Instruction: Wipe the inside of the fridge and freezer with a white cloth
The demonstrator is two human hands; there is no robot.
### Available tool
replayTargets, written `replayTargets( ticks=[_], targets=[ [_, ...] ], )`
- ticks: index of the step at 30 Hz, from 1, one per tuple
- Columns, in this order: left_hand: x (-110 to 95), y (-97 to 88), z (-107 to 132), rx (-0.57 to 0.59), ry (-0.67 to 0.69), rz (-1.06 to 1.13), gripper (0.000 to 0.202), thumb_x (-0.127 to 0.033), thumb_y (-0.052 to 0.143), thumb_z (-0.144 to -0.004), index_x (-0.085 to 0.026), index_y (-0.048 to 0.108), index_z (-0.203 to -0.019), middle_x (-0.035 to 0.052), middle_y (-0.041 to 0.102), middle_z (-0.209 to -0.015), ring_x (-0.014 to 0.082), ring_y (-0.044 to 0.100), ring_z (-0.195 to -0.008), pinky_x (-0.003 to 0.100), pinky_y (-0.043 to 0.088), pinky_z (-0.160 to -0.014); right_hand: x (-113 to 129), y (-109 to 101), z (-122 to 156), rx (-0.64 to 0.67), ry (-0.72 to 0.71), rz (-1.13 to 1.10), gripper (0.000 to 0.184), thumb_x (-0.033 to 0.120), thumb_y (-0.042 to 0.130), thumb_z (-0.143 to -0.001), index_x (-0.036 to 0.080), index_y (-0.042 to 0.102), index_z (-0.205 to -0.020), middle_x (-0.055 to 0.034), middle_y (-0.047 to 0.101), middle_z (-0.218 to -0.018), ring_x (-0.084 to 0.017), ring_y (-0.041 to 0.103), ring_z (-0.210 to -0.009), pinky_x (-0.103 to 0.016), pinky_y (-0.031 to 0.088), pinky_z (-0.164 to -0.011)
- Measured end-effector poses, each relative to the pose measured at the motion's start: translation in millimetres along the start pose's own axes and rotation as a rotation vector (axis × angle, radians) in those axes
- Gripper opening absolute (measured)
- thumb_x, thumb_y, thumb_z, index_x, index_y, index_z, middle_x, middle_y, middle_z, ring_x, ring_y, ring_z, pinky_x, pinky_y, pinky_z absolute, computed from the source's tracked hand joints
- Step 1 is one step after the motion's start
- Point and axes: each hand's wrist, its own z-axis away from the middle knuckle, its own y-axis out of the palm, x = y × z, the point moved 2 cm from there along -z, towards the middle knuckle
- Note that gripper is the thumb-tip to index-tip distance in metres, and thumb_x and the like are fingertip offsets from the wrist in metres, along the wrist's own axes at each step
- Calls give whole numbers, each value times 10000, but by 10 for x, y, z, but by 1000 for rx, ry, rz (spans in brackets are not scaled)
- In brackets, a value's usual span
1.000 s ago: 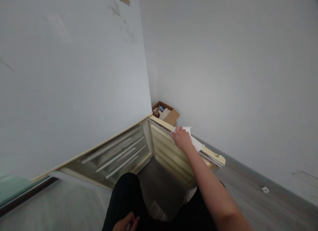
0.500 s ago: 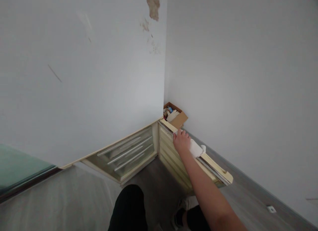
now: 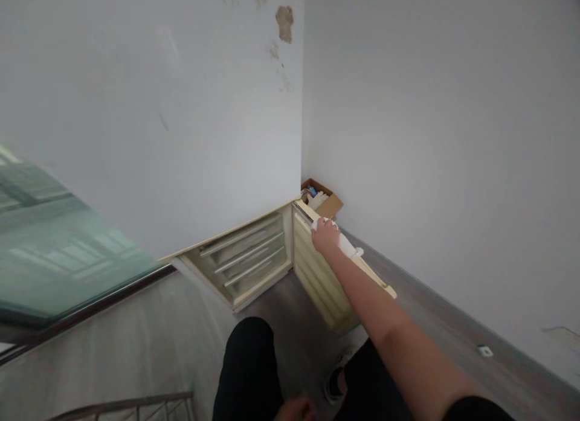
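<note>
My right hand (image 3: 324, 237) presses a white cloth (image 3: 346, 246) onto the top edge of an open cream door (image 3: 326, 282) that swings out from a low white unit. The fingers are curled over the cloth. Behind the door, the unit's inside (image 3: 244, 255) shows several horizontal metal bars. My left hand (image 3: 296, 409) shows only in part at the bottom edge, near my black-clad knee; its fingers are blurred.
A small open cardboard box (image 3: 324, 200) with gloves and small items sits in the room corner behind the door. White walls meet there, with a patch of flaked paint (image 3: 284, 22). A glass pane (image 3: 58, 240) lies at left, a metal rail (image 3: 127, 403) at bottom left, grey floor (image 3: 435, 324) at right.
The hand and cloth have slid along the door's top edge towards the corner. The view has shifted, bringing the glass pane and a rail into sight at left.
</note>
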Motion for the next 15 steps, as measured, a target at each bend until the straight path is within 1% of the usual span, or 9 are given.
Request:
replayTargets(
  ticks=[2,4,5,6,7,9,11,13,15],
  targets=[
    [67,10,68,-116,-81,23,564,-768,394,-925,-288,673,-828,63,720,-881,233,687,-865,393,548,-792,110,-63,96,74,-30,8,594,452,558,-997,95,445,-1458,-279,525,-1337,-365,603,-1140,-468,517,-882],
    [120,-45,167,-261,-144,62,701,-831,256,-880,-264,657,-783,79,721,-869,281,690,-902,429,535,-829,223,-134,220,121,-77,-9,674,469,623,-949,82,437,-1468,-294,513,-1347,-374,603,-1140,-468,530,-868],
    [133,-90,226,-337,-163,94,733,-840,236,-862,-247,659,-779,87,723,-871,289,686,-911,428,531,-843,280,-169,296,122,-99,-35,699,479,636,-933,75,437,-1468,-293,515,-1340,-378,603,-1139,-468,534,-867],
    [133,-144,286,-413,-172,131,738,-839,255,-847,-233,671,-790,93,728,-877,291,682,-911,418,529,-852,337,-198,379,112,-112,-70,700,483,632,-930,72,441,-1464,-287,520,-1331,-380,602,-1141,-466,535,-872],
    [119,-206,344,-489,-177,171,721,-829,301,-835,-223,692,-818,98,735,-882,288,678,-900,407,528,-852,394,-220,468,95,-116,-110,672,476,612,-938,75,454,-1453,-279,527,-1320,-382,602,-1141,-462,536,-877],
    [58,-354,444,-629,-176,238,659,-772,404,-828,-216,743,-929,104,749,-906,281,676,-881,390,529,-844,516,-232,649,64,-101,-188,556,429,555,-963,97,502,-1406,-270,531,-1321,-378,611,-1123,-454,536,-877],
    [-30,-532,514,-733,-174,264,636,-711,458,-835,-208,765,-1076,108,751,-911,277,674,-859,384,529,-826,658,-204,817,49,-110,-261,454,354,512,-968,123,542,-1358,-271,488,-1402,-369,608,-1132,-455,533,-892],
    [-105,-737,563,-795,-177,268,673,-682,492,-834,-173,750,-1192,96,726,-844,268,660,-798,378,522,-773,804,-158,960,10,-158,-376,398,280,484,-946,122,584,-1297,-261,436,-1482,-367,556,-1243,-469,500,-995],
    [-131,-959,608,-821,-186,264,749,-669,553,-806,-123,702,-1297,60,673,-753,249,629,-724,363,501,-713,909,-99,1084,-42,-218,-570,380,226,449,-903,113,614,-1226,-234,447,-1502,-327,461,-1377,-453,413,-1136]
  ],
)
